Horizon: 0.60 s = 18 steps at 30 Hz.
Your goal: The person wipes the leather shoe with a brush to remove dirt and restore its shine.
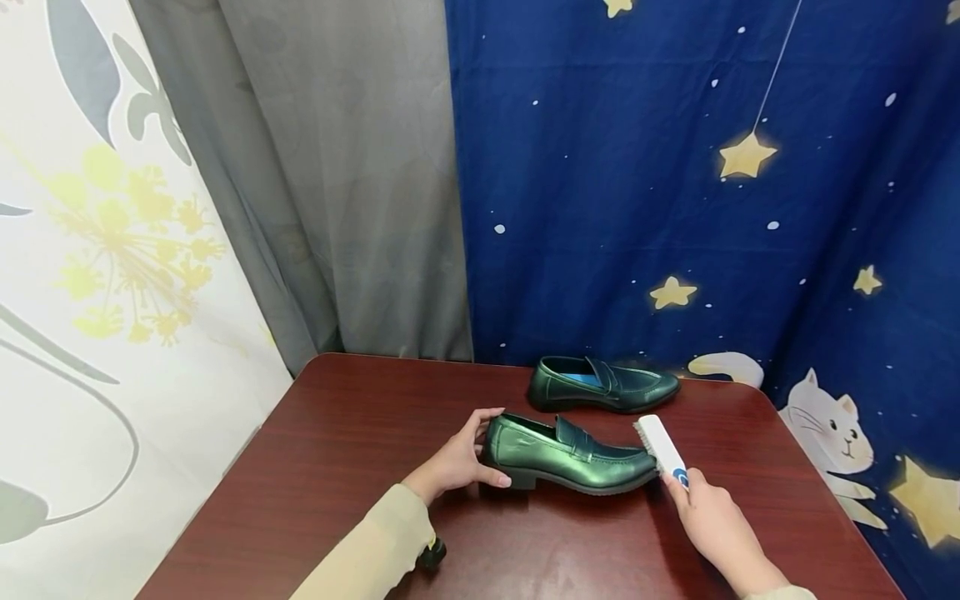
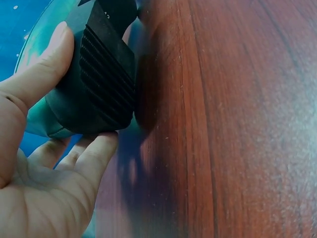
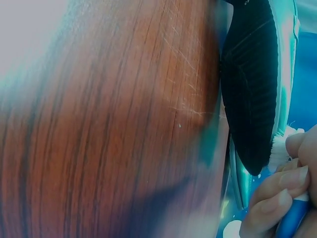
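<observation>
A shiny dark green loafer [image 1: 547, 454] lies in front of me on the table, toe to the right. My left hand [image 1: 463, 460] grips it by the heel; in the left wrist view the thumb [image 2: 52, 57] lies along the side of the black ridged heel [image 2: 106, 82], with fingers behind. In my right hand [image 1: 708, 517] is a white scrub brush [image 1: 662, 446] with a blue mark, held by its handle. The brush's pale bristles [image 3: 280, 148] touch the toe of the loafer, as the right wrist view shows.
A second green loafer [image 1: 600, 385] with a blue insole stands at the back of the reddish-brown table [image 1: 360, 417]. Behind the table hang a grey curtain [image 1: 360, 183] and a blue star-patterned curtain [image 1: 600, 167]. A small black object [image 1: 431, 553] shows by my left sleeve.
</observation>
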{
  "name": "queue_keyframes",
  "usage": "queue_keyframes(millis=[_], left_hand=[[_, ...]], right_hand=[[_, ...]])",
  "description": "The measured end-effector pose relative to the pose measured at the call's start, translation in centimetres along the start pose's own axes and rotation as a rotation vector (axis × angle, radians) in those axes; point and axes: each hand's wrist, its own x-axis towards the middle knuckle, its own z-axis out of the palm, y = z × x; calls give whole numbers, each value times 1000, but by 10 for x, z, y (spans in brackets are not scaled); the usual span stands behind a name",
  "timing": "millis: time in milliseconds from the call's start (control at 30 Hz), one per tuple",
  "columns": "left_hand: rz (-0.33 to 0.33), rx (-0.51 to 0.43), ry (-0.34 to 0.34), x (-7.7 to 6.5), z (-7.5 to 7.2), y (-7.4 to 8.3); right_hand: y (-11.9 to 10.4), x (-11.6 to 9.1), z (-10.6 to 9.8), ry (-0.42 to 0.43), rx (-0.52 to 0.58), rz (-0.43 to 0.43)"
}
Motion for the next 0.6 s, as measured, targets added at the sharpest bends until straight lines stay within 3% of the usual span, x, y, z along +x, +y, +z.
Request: queue_keyframes(millis=[600], left_hand=[[10,-5,-14,2,-2,1]], right_hand=[[-13,-7,4,22,27,-24]])
